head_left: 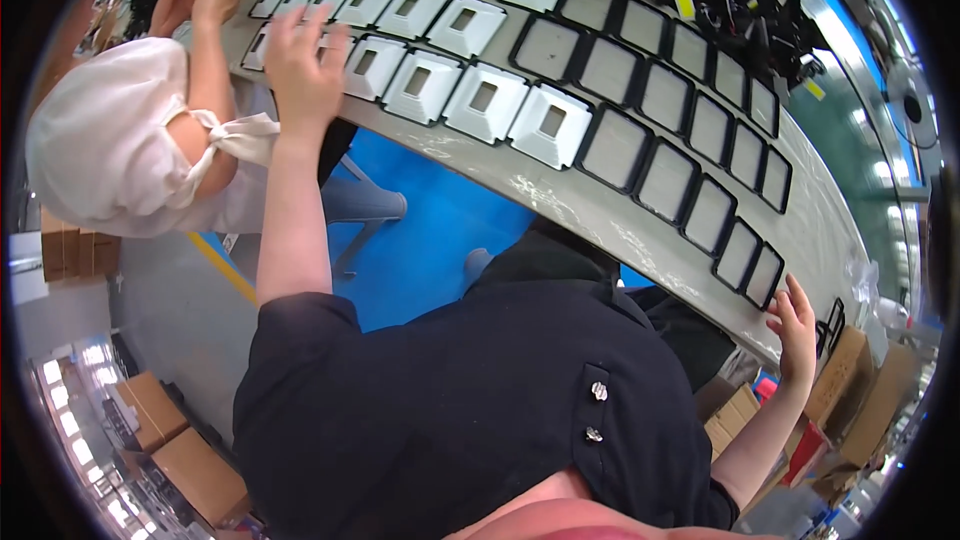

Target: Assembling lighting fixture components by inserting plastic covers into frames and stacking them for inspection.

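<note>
Nearest me is my own black buttoned top (480, 390), with both bare forearms stretching out to the long pale curved workbench (600, 215). My right hand (797, 318) rests at the bench edge just beside the last black-framed grey square panel (763, 276) of the dark row; its fingers are loosely curled and grasp nothing. I judge it best kept there as a steadying point, off the panel faces.

Farther out, my left hand (303, 65) lies spread flat, fingers released, over the white square moulded frames with rectangular cut-outs (485, 100), touching those at the left end of the rows. To do this well I would press evenly with the palm, keep each frame butted to its neighbour, and avoid sliding the row.

Beyond, a co-worker in a white cap (105, 135) reaches onto the same bench; I would keep clear of that arm.
</note>
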The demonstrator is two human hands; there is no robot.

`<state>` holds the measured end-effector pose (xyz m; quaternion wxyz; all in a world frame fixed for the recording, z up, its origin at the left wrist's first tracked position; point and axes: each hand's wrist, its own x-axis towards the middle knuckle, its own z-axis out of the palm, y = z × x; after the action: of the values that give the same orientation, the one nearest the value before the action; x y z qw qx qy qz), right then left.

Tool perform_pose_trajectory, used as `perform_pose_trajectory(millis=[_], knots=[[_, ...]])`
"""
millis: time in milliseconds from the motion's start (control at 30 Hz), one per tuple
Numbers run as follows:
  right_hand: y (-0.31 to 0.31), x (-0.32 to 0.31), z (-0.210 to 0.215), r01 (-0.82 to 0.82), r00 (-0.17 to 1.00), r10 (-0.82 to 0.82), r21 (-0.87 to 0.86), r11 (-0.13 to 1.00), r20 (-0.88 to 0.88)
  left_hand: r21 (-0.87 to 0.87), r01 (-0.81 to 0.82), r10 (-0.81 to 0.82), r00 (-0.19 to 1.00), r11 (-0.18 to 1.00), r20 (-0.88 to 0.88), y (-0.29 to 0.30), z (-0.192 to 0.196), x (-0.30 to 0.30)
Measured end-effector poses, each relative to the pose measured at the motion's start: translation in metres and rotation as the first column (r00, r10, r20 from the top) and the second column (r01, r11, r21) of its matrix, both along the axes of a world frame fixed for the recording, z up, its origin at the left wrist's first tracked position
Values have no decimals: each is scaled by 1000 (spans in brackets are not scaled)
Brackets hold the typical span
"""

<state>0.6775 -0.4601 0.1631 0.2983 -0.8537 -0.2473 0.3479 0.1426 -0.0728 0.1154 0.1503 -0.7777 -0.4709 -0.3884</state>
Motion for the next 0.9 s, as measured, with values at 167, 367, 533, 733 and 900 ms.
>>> perform_pose_trajectory(millis=[167,367,533,733,900], knots=[[0,-4,6,10,1000,-10,10,1000,-7,-192,404,-425,901,895,-87,-50,15,86],[-6,3,0,11,999,-10,32,999,-51,-365,277,-377,895,889,-237,-16,26,96],[-9,7,-6,-8,1000,10,63,998,-29,-450,270,-471,771,851,-429,-10,40,102],[-13,10,-10,-16,1000,17,83,996,-19,-604,180,-490,775,777,-399,-11,45,109],[-15,14,-19,-37,998,42,130,991,-36,-684,147,-427,866,715,-261,-14,42,111]])
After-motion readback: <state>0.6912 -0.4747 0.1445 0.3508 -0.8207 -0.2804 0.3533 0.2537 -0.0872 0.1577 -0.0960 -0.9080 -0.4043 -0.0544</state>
